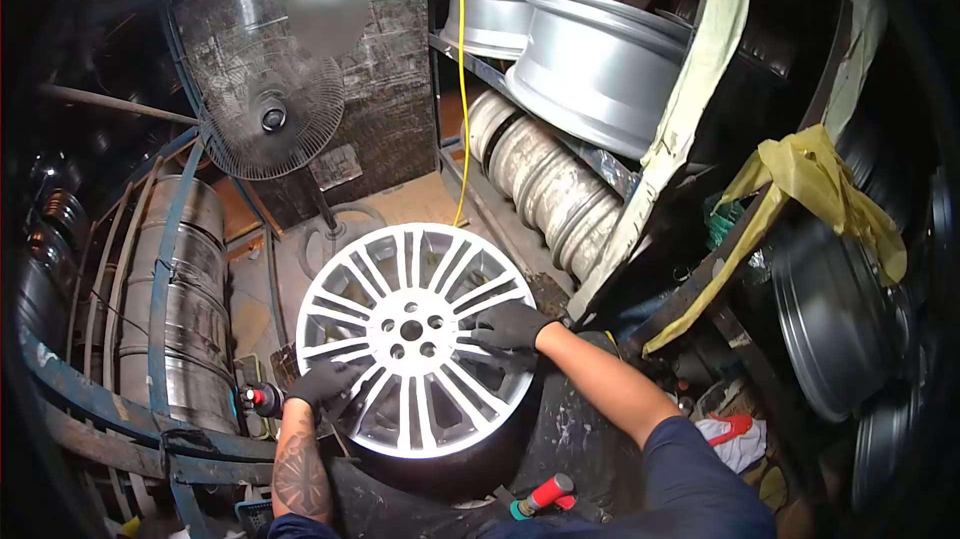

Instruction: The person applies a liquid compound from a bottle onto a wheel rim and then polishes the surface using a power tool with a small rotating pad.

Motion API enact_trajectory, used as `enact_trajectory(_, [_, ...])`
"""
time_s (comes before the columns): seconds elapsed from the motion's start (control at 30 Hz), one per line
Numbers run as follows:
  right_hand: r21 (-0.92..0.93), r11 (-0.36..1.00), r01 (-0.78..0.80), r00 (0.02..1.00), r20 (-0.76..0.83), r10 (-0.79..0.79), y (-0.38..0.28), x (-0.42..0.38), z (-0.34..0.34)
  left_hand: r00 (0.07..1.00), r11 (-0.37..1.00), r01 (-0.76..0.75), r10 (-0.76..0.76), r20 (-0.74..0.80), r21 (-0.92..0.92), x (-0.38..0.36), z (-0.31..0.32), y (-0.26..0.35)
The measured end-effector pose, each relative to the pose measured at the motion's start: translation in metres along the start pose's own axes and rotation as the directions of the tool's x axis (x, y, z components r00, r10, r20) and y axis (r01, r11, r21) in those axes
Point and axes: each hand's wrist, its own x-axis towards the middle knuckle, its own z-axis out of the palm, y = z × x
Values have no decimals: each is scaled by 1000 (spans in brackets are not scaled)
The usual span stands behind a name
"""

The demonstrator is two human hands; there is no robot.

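Observation:
A multi-spoke wheel rim (411, 330) with a white face and dark recesses lies face up in front of me. My left hand (325, 382), in a dark glove, rests on its lower left edge; whether the fingers grip the rim is hard to make out. On the right side of the face, my right hand (508, 327), also gloved, lies over the spokes with its fingers stretched out. A red and teal tool (545, 497) sits below the rim near my lap. Beside my left wrist is another red and black tool (262, 398).
A standing fan (273, 120) is beyond the rim. Racks hold silver rims (600, 59) at the upper right and stacked rims (178, 299) at the left. A yellow cable (462, 89) hangs down behind. Yellow film (800, 174) drapes over a frame at the right.

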Motion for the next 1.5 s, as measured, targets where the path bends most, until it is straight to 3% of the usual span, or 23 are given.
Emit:
enact_trajectory(0.1, [-69,996,-56,998,22,58,14,24,20,995,994,-15,25,-92,110,-11,29,19])
enact_trajectory(0.13, [16,992,-126,991,54,125,1,18,6,983,995,-66,77,-169,71,-15,42,26])
enact_trajectory(0.23, [-15,964,-266,962,57,267,9,26,14,972,999,-25,30,-233,27,0,68,18])
enact_trajectory(0.27, [-66,964,-259,960,97,264,6,29,14,961,997,-45,60,-269,62,11,75,6])
enact_trajectory(0.37, [-77,966,-247,964,80,253,9,39,33,982,1000,6,-9,-188,-14,23,74,0])
enact_trajectory(0.4, [-238,965,-111,986,92,137,15,44,43,965,997,-40,56,-256,66,27,83,-9])
enact_trajectory(0.43, [-307,950,-50,991,103,85,9,42,36,969,998,-65,65,-239,11,26,82,-7])
enact_trajectory(0.57, [-241,960,-141,989,-2,145,-7,37,35,966,998,-48,39,-255,-28,27,89,-14])
enact_trajectory(0.63, [-73,941,-329,944,-45,327,-15,35,30,970,997,-18,-2,-243,-78,21,82,-1])
enact_trajectory(0.67, [-178,951,-254,967,-70,245,4,46,52,973,994,10,-34,-227,-106,14,77,6])
enact_trajectory(0.7, [-52,925,-377,925,-77,373,-11,43,38,975,994,19,-41,-217,-104,19,82,-1])
enact_trajectory(0.87, [-424,870,-250,968,-87,235,22,75,40,967,994,56,-78,-241,-99,3,107,25])
enact_trajectory(0.97, [-310,935,-170,984,-105,144,13,80,19,954,981,-77,20,-298,-180,3,141,17])
enact_trajectory(1.03, [-400,911,-101,991,-117,58,26,89,36,991,958,-86,53,-126,-273,0,121,22])
enact_trajectory(1.1, [-405,914,-9,997,-73,-23,24,87,32,958,968,-216,186,-219,-124,-2,99,24])
enact_trajectory(1.13, [-383,923,-38,993,-122,-9,31,91,41,994,1000,-23,24,-111,10,-11,69,33])
enact_trajectory(1.17, [-380,925,23,989,-125,-76,36,89,43,882,909,-242,351,-313,339,0,59,11])
enact_trajectory(1.23, [-151,975,-166,971,-198,135,16,80,36,836,942,-333,279,-473,-34,-14,5,-2])
enact_trajectory(1.27, [-112,969,-220,974,-81,212,18,81,36,864,956,-117,-35,-503,-268,-27,-23,-8])
enact_trajectory(1.3, [-178,971,-161,979,-156,134,14,73,39,769,996,18,-73,-635,-93,-32,-49,-24])
enact_trajectory(1.33, [-211,963,-165,980,-142,137,3,67,33,553,985,-22,-131,-823,-171,-56,-67,-8])
enact_trajectory(1.43, [-201,971,-131,982,-158,100,-12,50,20,285,954,300,-106,-953,-16,-36,-70,-118])
enact_trajectory(1.5, [-183,977,-109,986,-148,83,-7,51,20,663,954,269,-82,-744,134,25,-36,-282])
